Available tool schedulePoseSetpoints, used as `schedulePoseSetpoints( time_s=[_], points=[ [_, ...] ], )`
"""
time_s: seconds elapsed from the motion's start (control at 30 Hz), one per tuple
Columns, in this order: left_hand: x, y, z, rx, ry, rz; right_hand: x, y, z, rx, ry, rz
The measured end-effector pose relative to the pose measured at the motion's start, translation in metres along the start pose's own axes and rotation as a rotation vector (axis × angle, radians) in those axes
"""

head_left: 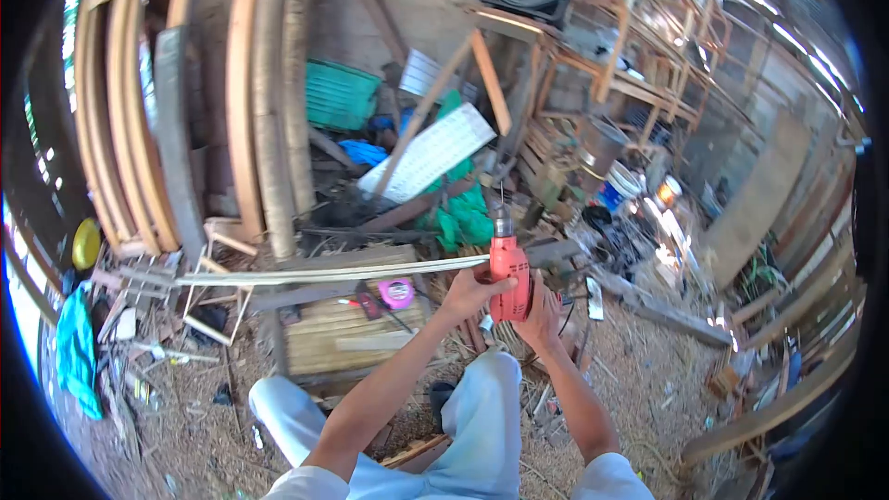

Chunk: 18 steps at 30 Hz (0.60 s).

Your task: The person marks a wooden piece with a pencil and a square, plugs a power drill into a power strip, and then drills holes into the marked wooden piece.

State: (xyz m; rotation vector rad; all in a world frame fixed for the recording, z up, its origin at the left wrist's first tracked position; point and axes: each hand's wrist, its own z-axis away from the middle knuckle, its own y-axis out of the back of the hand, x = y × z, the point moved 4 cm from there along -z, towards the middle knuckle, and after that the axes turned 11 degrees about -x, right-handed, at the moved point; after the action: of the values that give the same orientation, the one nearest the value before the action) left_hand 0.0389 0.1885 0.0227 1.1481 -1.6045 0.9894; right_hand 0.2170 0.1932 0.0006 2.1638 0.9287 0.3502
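Note:
A red power drill [508, 280] is held up in front of me, its chuck and thin bit pointing away. My left hand [473, 294] presses against the drill's left side, thumb on the housing. The fingers of my right hand [541, 318] close round its right rear, where the grip is mostly hidden. Long pale wooden strips [370, 268] run from the left to just beside my left hand, overlapping its fingers in this view. Below them, on a low wooden bench [324, 338], lie a pink tape measure [396, 293] and a dark red-and-black tool [368, 300].
Wooden frames [125, 111] and posts lean at the left wall. A green crate [341, 95], a white perforated panel [431, 153] and scrap pile up ahead. Stacked chair frames [639, 56] stand back right. Boards [759, 204] lean at right; shavings cover the floor.

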Motion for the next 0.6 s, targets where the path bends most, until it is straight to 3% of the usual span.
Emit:
schedulePoseSetpoints(
  time_s=[0.03, 0.27, 0.33, 0.4, 0.43, 0.47, 0.53, 0.6],
  points=[
    [0.011, 0.017, 0.009, 0.086, 0.105, -0.139, -0.016, -0.002, -0.013, -0.014, 0.001, -0.037],
    [0.084, 0.091, 0.076, 0.426, 0.051, -0.482, -0.111, -0.06, -0.065, -0.039, 0.056, -0.39],
    [0.077, 0.104, 0.091, 0.498, 0.089, -0.498, -0.132, -0.074, -0.066, 0.005, -0.001, -0.619],
    [0.07, 0.116, 0.099, 0.564, 0.0, -0.473, -0.147, -0.073, -0.07, -0.012, 0.004, -0.652],
    [0.068, 0.12, 0.105, 0.522, -0.093, -0.452, -0.151, -0.074, -0.074, -0.092, -0.095, -0.785],
    [0.061, 0.128, 0.11, 0.534, -0.063, -0.451, -0.152, -0.082, -0.075, -0.176, -0.205, -0.914],
    [0.053, 0.138, 0.116, 0.364, -0.132, -0.116, -0.148, -0.094, -0.076, -0.127, -0.184, -0.956],
    [0.073, 0.152, 0.141, 0.301, -0.06, 0.022, -0.152, -0.074, -0.077, -0.095, -0.388, -1.425]
  ],
)
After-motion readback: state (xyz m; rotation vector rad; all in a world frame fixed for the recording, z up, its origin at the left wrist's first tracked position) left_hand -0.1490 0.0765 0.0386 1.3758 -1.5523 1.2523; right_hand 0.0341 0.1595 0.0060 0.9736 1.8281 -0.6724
